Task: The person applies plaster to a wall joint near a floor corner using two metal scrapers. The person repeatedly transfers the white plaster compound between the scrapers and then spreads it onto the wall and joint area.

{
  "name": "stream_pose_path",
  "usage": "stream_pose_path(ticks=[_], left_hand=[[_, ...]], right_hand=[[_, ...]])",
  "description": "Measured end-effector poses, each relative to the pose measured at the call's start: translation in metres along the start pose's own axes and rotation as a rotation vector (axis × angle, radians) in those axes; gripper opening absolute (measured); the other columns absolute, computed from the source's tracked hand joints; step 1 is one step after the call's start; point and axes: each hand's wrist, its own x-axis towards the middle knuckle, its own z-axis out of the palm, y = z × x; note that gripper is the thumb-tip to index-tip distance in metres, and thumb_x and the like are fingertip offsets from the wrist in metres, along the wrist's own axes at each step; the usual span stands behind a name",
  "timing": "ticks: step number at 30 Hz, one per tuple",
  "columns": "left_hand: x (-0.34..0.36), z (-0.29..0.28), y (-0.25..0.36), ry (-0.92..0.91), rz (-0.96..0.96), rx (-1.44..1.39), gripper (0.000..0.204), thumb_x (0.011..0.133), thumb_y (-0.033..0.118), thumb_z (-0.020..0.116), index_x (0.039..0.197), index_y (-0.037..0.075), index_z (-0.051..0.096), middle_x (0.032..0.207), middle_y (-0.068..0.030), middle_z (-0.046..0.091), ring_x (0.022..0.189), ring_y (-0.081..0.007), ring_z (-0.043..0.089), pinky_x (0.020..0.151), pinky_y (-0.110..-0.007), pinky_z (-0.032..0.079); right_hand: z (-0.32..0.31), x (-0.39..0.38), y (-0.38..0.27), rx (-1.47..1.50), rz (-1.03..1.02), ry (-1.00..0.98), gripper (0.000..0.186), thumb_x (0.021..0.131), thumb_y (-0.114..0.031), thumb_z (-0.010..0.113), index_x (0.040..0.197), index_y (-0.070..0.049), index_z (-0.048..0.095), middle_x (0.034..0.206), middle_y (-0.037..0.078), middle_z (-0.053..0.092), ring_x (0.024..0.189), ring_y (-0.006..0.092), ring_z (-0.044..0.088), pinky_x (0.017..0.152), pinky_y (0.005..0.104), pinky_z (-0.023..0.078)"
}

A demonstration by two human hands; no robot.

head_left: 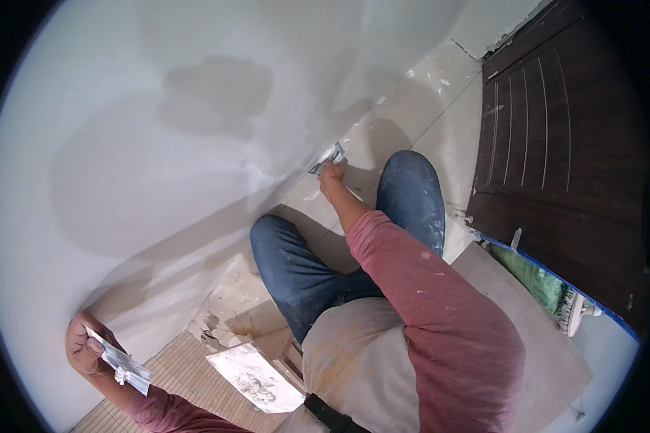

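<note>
My left hand [88,344] is out at the lower left beside the white wall [166,180], closed around a wide-bladed putty knife [126,363]. A dab of white filler clings to that blade. Farther ahead, past my knees, my right hand [330,175] grips a second putty knife [334,156]. Its blade, smeared with white, is at the foot of the wall where it meets the tiled floor [430,108]. Whether the blade touches the wall is too small to tell.
A dark wooden door [534,137] stands at the right, with a white-handled brush [572,312] and green sheeting below it. By my left knee are a plaster-stained wooden box [249,307] and a white board [224,361] with filler on it. A slatted mat [162,379] lies lower left.
</note>
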Motion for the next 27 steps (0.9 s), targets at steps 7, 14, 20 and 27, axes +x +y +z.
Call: stream_pose_path(ticks=[7,14,20,27], left_hand=[[0.003,-0.003,0.001,-0.021,0.005,0.099,0.054,0.078,0.048,0.079,0.076,0.004,0.047,0.066,-0.0014,0.045,0.047,-0.0117,0.046,0.042,-0.025,0.036],[0.009,0.002,0.005,-0.077,0.034,0.126,0.056,0.078,0.053,0.077,0.076,0.004,0.048,0.069,-0.0009,0.044,0.052,-0.0111,0.043,0.046,-0.025,0.033],[0.014,0.004,0.008,-0.143,0.08,0.202,0.054,0.081,0.053,0.073,0.076,0.005,0.049,0.07,-0.0007,0.045,0.06,-0.0108,0.043,0.053,-0.025,0.031],[0.012,0.0,0.001,-0.113,0.085,0.185,0.052,0.08,0.05,0.075,0.076,0.005,0.049,0.071,-0.0011,0.045,0.059,-0.0109,0.043,0.052,-0.025,0.032]], right_hand=[[0.026,-0.041,-0.024,0.033,-0.117,-0.025,0.027,0.088,-0.015,0.056,0.105,0.005,0.058,0.098,0.021,0.065,0.095,0.0326,0.064,0.079,0.0414,0.052],[0.052,-0.163,-0.066,-0.089,-0.595,0.072,0.04,0.094,-0.021,0.059,0.123,0.006,0.054,0.113,0.021,0.053,0.101,0.0334,0.056,0.093,0.0411,0.044],[0.05,-0.319,-0.095,-0.207,-1.048,-0.111,0.05,0.098,-0.022,0.054,0.141,0.002,0.046,0.117,0.021,0.05,0.116,0.033,0.045,0.103,0.0404,0.036],[-0.024,-0.269,-0.052,-0.067,-0.709,-0.263,0.035,0.104,-0.024,0.045,0.124,0.004,0.054,0.117,0.018,0.06,0.107,0.028,0.057,0.098,0.0379,0.041]])
